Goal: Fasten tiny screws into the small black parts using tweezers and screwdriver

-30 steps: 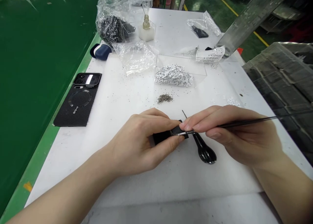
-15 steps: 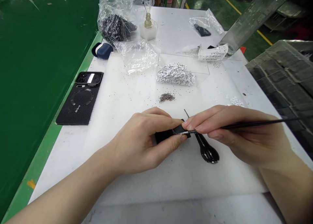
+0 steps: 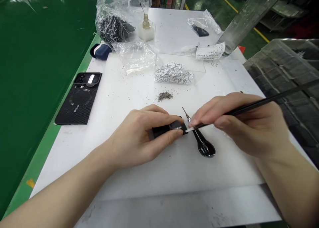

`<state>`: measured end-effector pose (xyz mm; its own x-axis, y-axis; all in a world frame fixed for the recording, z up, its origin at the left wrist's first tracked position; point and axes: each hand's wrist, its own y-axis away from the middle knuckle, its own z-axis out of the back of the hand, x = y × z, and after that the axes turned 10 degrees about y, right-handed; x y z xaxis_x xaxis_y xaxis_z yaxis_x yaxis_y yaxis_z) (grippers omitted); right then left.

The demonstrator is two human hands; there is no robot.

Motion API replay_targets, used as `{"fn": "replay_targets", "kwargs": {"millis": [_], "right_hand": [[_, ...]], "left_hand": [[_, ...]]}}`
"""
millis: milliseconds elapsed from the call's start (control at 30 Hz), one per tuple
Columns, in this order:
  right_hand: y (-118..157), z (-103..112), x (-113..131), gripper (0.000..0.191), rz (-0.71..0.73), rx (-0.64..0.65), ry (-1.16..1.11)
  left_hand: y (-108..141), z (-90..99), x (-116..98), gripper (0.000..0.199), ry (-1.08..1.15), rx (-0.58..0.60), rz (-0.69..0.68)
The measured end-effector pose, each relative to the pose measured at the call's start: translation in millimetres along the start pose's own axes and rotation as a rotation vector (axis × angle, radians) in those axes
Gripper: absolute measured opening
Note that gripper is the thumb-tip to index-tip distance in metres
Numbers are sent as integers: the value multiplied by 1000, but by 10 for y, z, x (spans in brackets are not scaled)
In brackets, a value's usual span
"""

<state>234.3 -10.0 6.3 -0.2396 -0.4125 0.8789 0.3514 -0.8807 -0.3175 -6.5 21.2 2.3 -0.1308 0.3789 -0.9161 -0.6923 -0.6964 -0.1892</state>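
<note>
- Two hands meet over the surface (image 3: pixel 174 174): the left hand (image 3: pixel 134 136) pinches a small black strip (image 3: pixel 161 131) between thumb and fingers.
- The right hand (image 3: pixel 239 123) closes around long tweezers (image 3: pixel 249 107), their tips at the strip's end.
- The strip looks light, stiff and easily dropped; its long edges seem the surest hold.

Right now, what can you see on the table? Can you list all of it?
white sheet: one, white, under most things
phone case: one, black, left of the sheet
earbud case: one, navy, far left
plastic bags: three, clear, far end
small bottle: one, pale yellow, in a clear block, far end
paper label: one, white, far right
clear tray: one, holding white speckled bits, middle
pile of specks: one, grey, in front of the tray
scoop: one, black, under the right hand
black piece: one, black, in the left hand
tweezers: one pair, black, in the right hand
left hand: one, pinching the black piece
right hand: one, gripping the tweezers
</note>
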Motion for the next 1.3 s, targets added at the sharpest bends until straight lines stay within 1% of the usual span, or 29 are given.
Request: {"fn": "replay_targets", "kwargs": {"millis": [67, 133, 200, 267, 333, 500, 867, 1033, 1133, 1300], "right_hand": [[15, 8, 53, 9, -34, 154, 4], [28, -10, 90, 8, -63, 331, 78], [33, -47, 100, 7, -56, 425, 174], [32, -83, 90, 6, -50, 467, 224], [29, -102, 74, 7, -57, 472, 231], [39, -91, 59, 7, -76, 496, 220], [58, -88, 64, 7, -92, 504, 250], [46, -101, 69, 6, -92, 466, 276], [34, -106, 86, 7, -95, 474, 288], [41, -123, 100, 6, -154, 476, 270]], "left_hand": [[2, -16, 2, 20, 19, -42, 5], [8, -34, 0, 20, 37, -115, 37], [11, -49, -6, 20, 50, -187, 70], [10, -56, -13, 18, 51, -219, 82], [4, -58, -20, 15, 33, -215, 74], [-10, -61, -21, 15, -12, -154, 24], [-16, -41, 3, 24, -61, -79, -40], [-20, -37, 6, 24, -76, -82, -43], [-23, -33, 5, 24, -84, -74, -40], [-16, -30, 10, 24, -110, -70, -33]]}}
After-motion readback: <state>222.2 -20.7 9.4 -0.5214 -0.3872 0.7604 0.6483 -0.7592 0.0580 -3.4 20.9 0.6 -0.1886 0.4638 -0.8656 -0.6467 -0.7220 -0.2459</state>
